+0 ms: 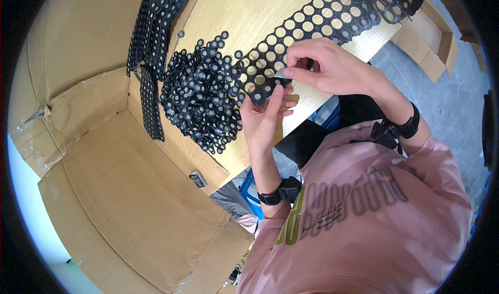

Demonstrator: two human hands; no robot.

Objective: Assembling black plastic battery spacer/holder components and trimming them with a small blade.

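The left hand (261,121) grips the near corner of a long black perforated sheet with rows of round holes (304,28), its thumb on top and its fingers partly hidden at the edge. The right hand (328,66) is closed in a pinch — thumb against forefinger — on a small, thin, pale grey piece (280,73), held at that same end of the sheet. The sheet runs diagonally over a light wooden table (231,5) and bunches up at its far end, near the table's far right corner.

Just left of the left hand is a large heap of small black discs with grey centres (200,94); its right side meets the sheet's edge. One similar disc (181,34) lies apart, above the heap.

Further left, black strips dotted with grey (158,31) hang beside a big open brown cardboard box (127,190). A small dark grey object (197,179) sits near the table's lower edge. A smaller cardboard box (431,36) stands on the grey floor (416,83) at right.
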